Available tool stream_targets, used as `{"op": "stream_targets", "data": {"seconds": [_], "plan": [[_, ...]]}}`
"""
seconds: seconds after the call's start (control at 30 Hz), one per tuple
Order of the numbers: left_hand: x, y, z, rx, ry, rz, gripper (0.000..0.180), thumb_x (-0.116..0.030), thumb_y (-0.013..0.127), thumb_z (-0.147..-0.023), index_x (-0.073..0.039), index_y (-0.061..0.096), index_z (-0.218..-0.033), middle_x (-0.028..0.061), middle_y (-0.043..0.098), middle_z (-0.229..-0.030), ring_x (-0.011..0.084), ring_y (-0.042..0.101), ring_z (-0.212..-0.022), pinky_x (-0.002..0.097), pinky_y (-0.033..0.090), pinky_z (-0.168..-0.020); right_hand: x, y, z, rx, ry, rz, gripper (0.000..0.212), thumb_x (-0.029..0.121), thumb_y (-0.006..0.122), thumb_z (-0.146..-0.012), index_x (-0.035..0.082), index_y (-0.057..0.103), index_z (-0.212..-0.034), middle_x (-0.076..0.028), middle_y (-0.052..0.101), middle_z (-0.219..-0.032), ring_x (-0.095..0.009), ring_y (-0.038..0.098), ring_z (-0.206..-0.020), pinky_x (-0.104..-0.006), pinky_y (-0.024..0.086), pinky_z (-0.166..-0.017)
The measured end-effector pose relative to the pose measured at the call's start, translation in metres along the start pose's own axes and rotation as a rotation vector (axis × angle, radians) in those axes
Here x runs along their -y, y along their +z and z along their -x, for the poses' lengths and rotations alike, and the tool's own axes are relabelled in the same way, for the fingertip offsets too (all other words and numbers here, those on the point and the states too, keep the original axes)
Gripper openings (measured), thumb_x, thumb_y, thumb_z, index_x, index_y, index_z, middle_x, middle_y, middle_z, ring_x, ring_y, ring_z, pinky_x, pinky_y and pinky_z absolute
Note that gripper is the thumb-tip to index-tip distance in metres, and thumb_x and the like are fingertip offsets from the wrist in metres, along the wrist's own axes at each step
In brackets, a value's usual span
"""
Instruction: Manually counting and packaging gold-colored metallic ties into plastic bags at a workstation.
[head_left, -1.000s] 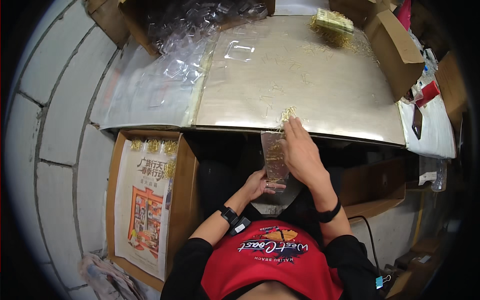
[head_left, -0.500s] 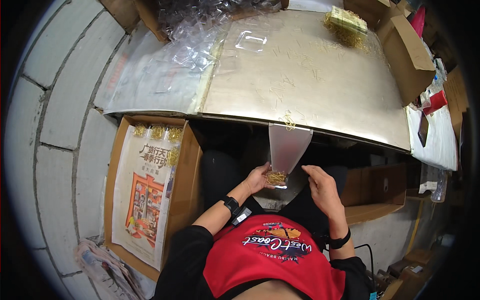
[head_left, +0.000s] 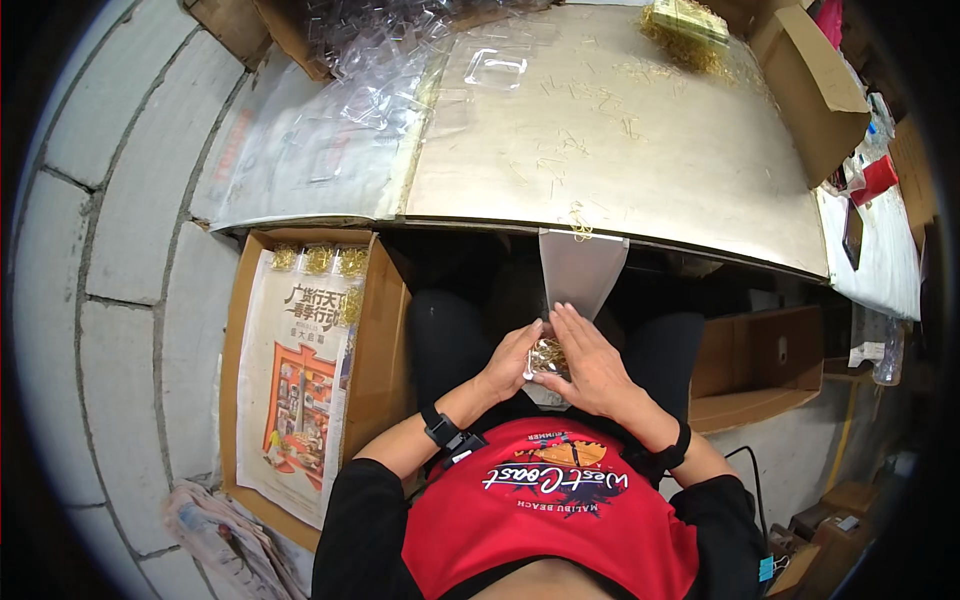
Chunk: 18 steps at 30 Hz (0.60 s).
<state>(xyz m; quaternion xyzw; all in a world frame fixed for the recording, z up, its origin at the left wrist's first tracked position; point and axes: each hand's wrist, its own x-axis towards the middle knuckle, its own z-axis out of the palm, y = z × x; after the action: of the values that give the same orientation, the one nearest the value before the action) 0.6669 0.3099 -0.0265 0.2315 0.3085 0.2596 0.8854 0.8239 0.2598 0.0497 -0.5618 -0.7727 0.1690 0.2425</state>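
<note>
snugly, left fingers [head_left: 522, 343] and right fingers [head_left: 577, 332] around a clear plastic box [head_left: 532, 368] of thin, tangled golden wire pieces [head_left: 548, 355]

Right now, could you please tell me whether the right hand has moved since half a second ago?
Yes: against the grey chute, the right hand has moved left, toward the left hand.

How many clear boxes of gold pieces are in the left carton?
4: left box, middle box, right box along the carton's far end; fourth box below the right one. More may be hidden.
</note>
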Motion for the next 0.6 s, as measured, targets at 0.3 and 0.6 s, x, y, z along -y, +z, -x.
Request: {"op": "stream_targets", "data": {"seconds": [0.3, 0.6], "plan": [[-0.036, 0.037, 0.001, -0.097, 0.226, -0.109, 0.036, -0.034, 0.038, -0.099, -0.003, 0.054, -0.107, 0.0047, 0.061, -0.095, 0.011, 0.062, -0.082, 0.0264, 0.052, -0.067, 0.009, 0.001, -0.02, -0.124, -0.068, 0.135, 0.055, 0.019, 0.056, -0.085, -0.007, 0.039, -0.131, -0.022, 0.042, -0.135, -0.034, 0.038, -0.129, -0.0431, 0.031, -0.106], [-0.041, 0.043, 0.007, -0.041, 0.132, 0.1, 0.04, -0.038, 0.036, -0.099, -0.004, 0.054, -0.111, 0.0089, 0.062, -0.104, 0.0173, 0.061, -0.096, 0.0308, 0.051, -0.084, 0.012, -0.018, -0.018, 0.045, -0.122, 0.065, 0.071, 0.031, 0.063, -0.081, -0.008, 0.034, -0.133, -0.024, 0.035, -0.139, -0.034, 0.032, -0.133, -0.0429, 0.023, -0.11]]}}
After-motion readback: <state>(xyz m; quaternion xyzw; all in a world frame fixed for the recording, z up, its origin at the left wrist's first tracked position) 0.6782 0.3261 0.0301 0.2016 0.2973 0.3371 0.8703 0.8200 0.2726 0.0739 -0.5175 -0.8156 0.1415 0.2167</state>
